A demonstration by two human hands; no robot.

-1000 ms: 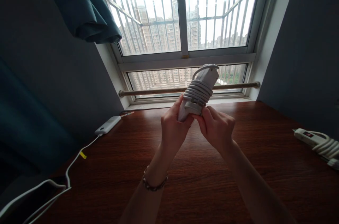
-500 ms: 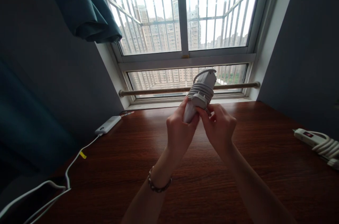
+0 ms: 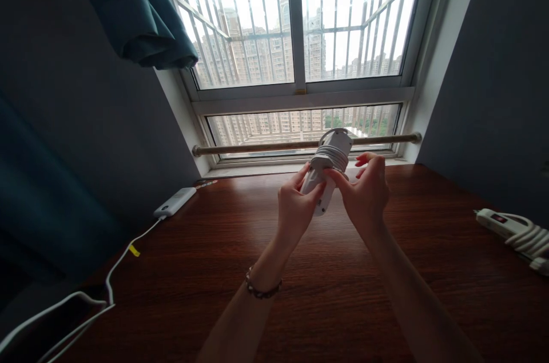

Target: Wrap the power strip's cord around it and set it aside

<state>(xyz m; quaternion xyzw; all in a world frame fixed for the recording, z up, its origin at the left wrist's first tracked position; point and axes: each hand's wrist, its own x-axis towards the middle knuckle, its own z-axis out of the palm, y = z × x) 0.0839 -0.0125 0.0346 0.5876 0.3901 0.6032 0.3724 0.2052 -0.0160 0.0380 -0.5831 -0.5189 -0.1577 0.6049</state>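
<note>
A white power strip (image 3: 345, 140) is held tilted above the desk, its white cord (image 3: 332, 155) wound around the middle in several turns. A pale plug (image 3: 318, 163) lies against the coils on the side facing me. My left hand (image 3: 295, 203) is closed around the strip's lower part, thumb on top and fingers at its left edge. On the right side, the thumb of my right hand (image 3: 364, 197) touches the strip close to the plug and coils. The other fingers of that hand are bent and stand apart from the strip.
A reddish-brown wooden desk (image 3: 240, 226) lies below. Another power strip (image 3: 500, 221) with wound cord sits at the right. At the left are a white device (image 3: 175, 202) and its cable (image 3: 124, 251). A barred window, a horizontal pipe (image 3: 257, 147) and a blue curtain (image 3: 146, 26) are behind.
The power strip has come lower and turned slightly, showing more of its bottom end. My right hand's fingers have opened away from the plug and moved right. My left hand keeps its hold.
</note>
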